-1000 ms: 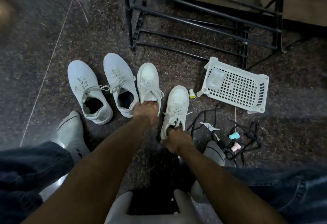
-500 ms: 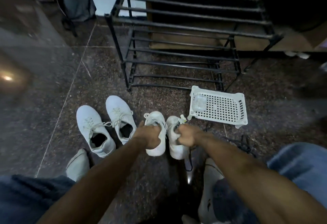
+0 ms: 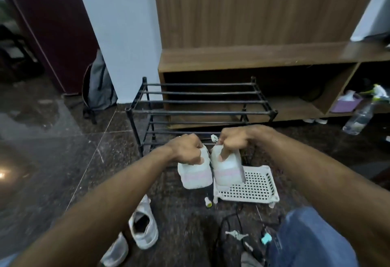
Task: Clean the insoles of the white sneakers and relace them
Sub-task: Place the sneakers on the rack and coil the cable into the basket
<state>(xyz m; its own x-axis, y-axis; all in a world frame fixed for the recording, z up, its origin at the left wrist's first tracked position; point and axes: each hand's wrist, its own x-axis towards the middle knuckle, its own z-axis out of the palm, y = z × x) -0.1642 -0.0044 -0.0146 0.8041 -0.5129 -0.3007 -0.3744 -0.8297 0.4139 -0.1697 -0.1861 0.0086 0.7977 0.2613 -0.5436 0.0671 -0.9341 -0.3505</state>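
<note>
Dark stone floor (image 3: pixel 52 150) before a black rack (image 3: pixel 200 110) and wooden cabinet (image 3: pixel 253 55). Left hand (image 3: pixel 185 150) grips one sneaker (image 3: pixel 195 175), fingers curled over its heel; right hand (image 3: pixel 234 140) grips the other (image 3: pixel 229 170) likewise. Both sneakers hang above a white basket (image 3: pixel 253 188). Two more sneakers (image 3: pixel 143 230) lie on the floor below.

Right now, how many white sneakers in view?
4. One white sneaker gripped in the left hand, one in the right hand, two on the floor bottom left. More may sit out of frame.
</note>
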